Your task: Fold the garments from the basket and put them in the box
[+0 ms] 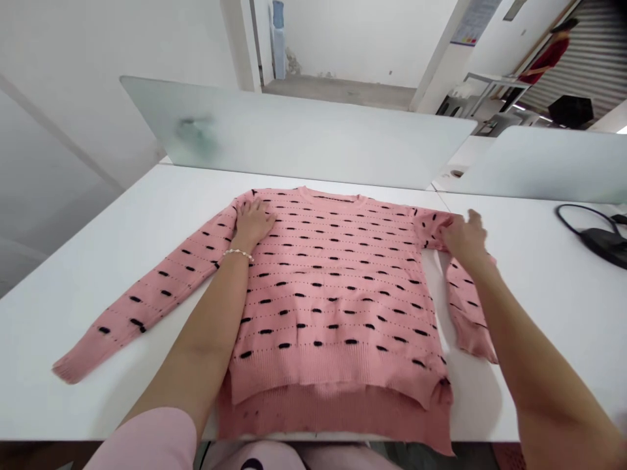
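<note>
A pink knit sweater (333, 281) with black dashes lies spread on the white table, collar away from me and ribbed hem at the near edge. Its left-side sleeve stretches out toward the near left. My left hand (255, 223) rests flat on the sweater's left shoulder, fingers spread. On the other side, my right hand (465, 236) is at the upper part of the right-side sleeve (470, 307), thumb and some fingers closed on the knit, another finger raised. That sleeve bends there and hangs back toward me, partly hidden behind my forearm.
Frosted divider panels (313, 134) stand along the table's (553, 313) far edge. A black device with a looped cable (605, 243) lies at the right. Beyond the panels are a water dispenser (279, 42), chairs and a person in red (551, 55).
</note>
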### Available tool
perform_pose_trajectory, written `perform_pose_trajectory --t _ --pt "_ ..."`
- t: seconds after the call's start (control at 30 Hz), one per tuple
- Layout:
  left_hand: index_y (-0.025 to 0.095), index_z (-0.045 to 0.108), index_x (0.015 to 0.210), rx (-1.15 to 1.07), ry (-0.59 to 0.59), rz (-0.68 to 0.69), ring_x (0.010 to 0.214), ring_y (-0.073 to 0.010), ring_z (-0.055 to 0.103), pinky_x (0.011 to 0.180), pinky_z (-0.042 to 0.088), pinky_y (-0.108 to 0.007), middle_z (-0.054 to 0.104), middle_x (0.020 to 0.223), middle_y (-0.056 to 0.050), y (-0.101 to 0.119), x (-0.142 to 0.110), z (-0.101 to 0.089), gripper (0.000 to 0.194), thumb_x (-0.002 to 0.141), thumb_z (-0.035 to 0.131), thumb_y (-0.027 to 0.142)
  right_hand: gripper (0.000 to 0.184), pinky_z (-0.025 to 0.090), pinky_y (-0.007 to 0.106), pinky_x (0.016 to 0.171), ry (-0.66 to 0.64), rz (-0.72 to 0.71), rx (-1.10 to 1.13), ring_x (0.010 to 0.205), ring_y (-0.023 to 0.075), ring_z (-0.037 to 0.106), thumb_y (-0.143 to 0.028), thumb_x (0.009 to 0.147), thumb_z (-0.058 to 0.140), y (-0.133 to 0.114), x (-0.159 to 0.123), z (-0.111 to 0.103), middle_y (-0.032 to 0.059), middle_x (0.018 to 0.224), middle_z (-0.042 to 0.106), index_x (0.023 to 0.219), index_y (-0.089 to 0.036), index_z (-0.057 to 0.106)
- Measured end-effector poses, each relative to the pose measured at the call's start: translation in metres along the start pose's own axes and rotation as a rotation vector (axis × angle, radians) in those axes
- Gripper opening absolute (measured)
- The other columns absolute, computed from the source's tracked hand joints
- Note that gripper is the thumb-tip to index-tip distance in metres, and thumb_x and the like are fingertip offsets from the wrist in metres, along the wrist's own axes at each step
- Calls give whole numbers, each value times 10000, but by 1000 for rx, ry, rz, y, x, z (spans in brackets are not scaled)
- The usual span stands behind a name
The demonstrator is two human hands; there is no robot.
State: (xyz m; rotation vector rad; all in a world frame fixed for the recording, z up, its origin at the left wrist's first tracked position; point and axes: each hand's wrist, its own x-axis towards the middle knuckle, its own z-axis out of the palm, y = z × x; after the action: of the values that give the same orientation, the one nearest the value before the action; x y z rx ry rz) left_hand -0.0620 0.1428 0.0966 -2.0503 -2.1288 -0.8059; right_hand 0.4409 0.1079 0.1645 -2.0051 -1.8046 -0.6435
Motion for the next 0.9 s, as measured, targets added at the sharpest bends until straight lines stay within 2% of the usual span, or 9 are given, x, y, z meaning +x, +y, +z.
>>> perform_pose_trajectory --t 0.1,0.2,0.3,0.4,0.5,0.6,0.73,0.83,0.9 --pt "143 471 1486 10 17 14 1506 -379 280 1274 77 -592 374 1616 -123 -3 0 1 645 961 310 482 476 436 423 1108 -140 -265 90 1413 248 435 -394 1026 438 -68 -63 1 101 1577 383 1476 -262 514" --pt "123 473 1480 26 21 34 1491 -372 304 1278 80 -575 386 1605 -132 -5 0 1 647 964 291 469 598 260 537 1237 -291 -753 328 1535 262 243 -423 1071 324 -122 -142 -6 60 1664 230 1641 -303 189" --pt "132 456 1488 33 12 33 1494 -364 301 1278 100 -564 377 1610 -127 -5 0 1 643 966 293 469 664 138 560 1270 -275 -934 416 1558 245 151 -378 1081 321 -134 -202 -20 61 1685 115 1647 -314 -21" --pt "132 455 1490 35 12 27 1493 -364 299 1277 108 -560 385 1605 -126 -5 0 1 636 964 308 458 673 160 577 1263 -283 -1037 412 1548 256 186 -297 1062 385 -115 -237 -33 69 1677 138 1647 -331 54" --pt "116 469 1481 33 41 34 1477 -372 317 1272 100 -580 404 1591 -137 -4 0 2 628 966 301 434 661 209 607 1242 -267 -1053 427 1534 274 234 -228 1040 419 -97 -252 -46 108 1644 250 1643 -298 157" --pt "147 478 1477 26 54 54 1467 -372 324 1266 90 -594 406 1591 -129 -4 -2 3 621 974 256 437 606 275 578 1228 -304 -1032 480 1536 245 241 -200 1055 375 -107 -246 -64 128 1626 302 1634 -244 203" --pt "167 479 1475 13 65 68 1468 -377 316 1257 94 -606 397 1596 -129 -8 -4 3 633 974 211 447 534 199 557 1256 -344 -1086 527 1563 230 133 -268 1081 359 -163 -216 -77 156 1657 204 1594 -133 296" --pt "174 468 1479 -2 63 97 1472 -368 314 1252 105 -608 405 1590 -128 -14 -2 2 641 967 218 469 553 135 631 1239 -375 -1197 558 1562 285 124 -350 1063 440 -211 -207 -67 170 1659 185 1562 -122 370" --pt "186 460 1480 -12 57 106 1476 -355 314 1248 116 -611 421 1580 -120 -21 1 1 654 963 211 499 577 118 661 1226 -444 -1271 570 1556 313 136 -396 1042 494 -231 -217 -57 160 1651 223 1546 -128 406"
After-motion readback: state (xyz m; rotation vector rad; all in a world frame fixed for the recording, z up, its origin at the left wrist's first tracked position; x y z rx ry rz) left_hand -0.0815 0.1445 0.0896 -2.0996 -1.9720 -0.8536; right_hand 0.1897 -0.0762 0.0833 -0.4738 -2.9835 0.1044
